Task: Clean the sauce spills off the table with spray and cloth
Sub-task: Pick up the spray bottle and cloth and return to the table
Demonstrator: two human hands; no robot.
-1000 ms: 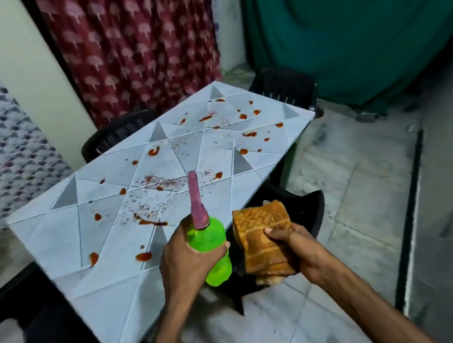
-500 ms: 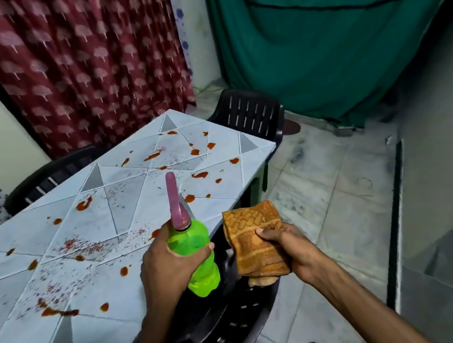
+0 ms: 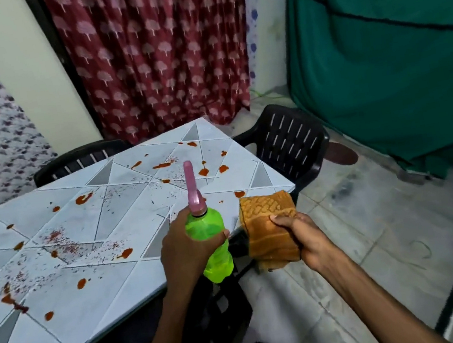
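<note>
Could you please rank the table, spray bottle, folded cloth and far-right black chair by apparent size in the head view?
1. table
2. black chair, though it stands farther off
3. spray bottle and cloth look alike, both held near the camera: unranked

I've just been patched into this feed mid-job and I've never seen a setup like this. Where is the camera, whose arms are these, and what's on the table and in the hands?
There is no machine here. A person is working with bare hands, and the single picture comes from a wide-angle camera worn on their head, looking forward and down. That is why both arms reach in from the bottom edge.

The left hand grips a green spray bottle, with its pink nozzle pointing up. The right hand holds a folded orange cloth just off the table's near corner.

The table has a pale triangle pattern. Red sauce spills, both blobs and fine speckles, are scattered across its top, and no part looks wiped yet. Black plastic chairs stand around it.
</note>
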